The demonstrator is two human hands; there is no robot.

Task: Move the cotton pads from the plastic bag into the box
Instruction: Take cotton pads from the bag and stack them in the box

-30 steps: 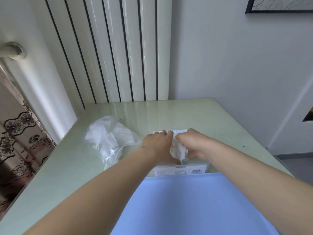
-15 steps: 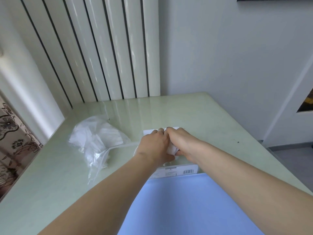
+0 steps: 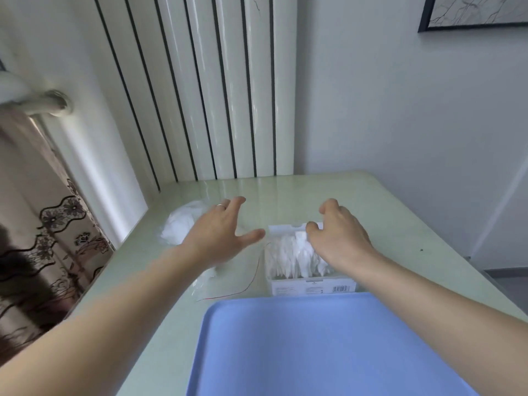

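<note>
Reaching out over the pale green glossy table (image 3: 357, 195), the person's left hand (image 3: 220, 235) is hovering with its fingers spread and straight, holding nothing; a thin ring is showing on one finger. Beneath and beyond it, the crumpled clear plastic bag (image 3: 180, 227) is lying on the table's left part, with white cotton pads showing through its film. The bag's mouth is trailing toward the person, and a thin red line is running along its edge.

The right hand (image 3: 337, 238) is hanging over the small clear rectangular box (image 3: 311, 287), its fingers loosely curled and its thumb lying against the white cotton pads (image 3: 288, 255) packed upright inside. Whether the hand is pinching any pad cannot be told, as the fingertips are bending out of sight. The box is standing just right of the bag's mouth and is touching, or nearly touching, the far rim of the light blue plastic tray (image 3: 328, 352), which is filling the near foreground.

A white label on the box's near wall is carrying a barcode and lines of small print, all too blurred to read. No brand name is making itself out.

White ribbed panelling with dark stripes (image 3: 200, 95) is rising behind the table, and a dark-framed picture (image 3: 471, 12) is hanging at upper right. A floral patterned curtain (image 3: 57, 238) is hanging at left.
</note>
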